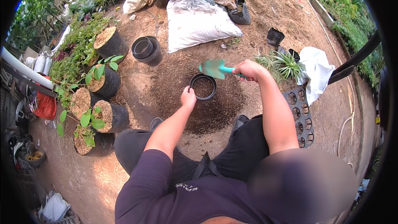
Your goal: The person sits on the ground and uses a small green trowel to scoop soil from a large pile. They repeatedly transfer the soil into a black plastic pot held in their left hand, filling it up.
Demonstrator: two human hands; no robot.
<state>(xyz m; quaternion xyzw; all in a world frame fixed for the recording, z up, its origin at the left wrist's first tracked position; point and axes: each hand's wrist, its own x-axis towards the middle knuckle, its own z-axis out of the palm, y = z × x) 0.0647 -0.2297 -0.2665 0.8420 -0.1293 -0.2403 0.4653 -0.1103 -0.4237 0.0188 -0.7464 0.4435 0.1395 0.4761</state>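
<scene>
My left hand (188, 97) grips the left rim of a round black plastic pot (214, 90), which has dark soil mix inside. In my right hand (251, 70) is the handle of a green hand trowel (214, 68). The trowel's blade is over the far rim of the pot, and whether it touches the rim cannot be told. Beneath and around the pot spreads a heap of dark soil mix (208, 118), between my feet. Farther off to the left stands a stack of black plastic pots (155, 56).
Several black grow bags (121, 116), some with leafy plants, stand at the left. A large white sack (202, 26) lies beyond the heap. At the right are a spider plant (287, 65), a white plastic bag (315, 68) and a black pot tray (306, 126). A hose (342, 126) runs along the far right.
</scene>
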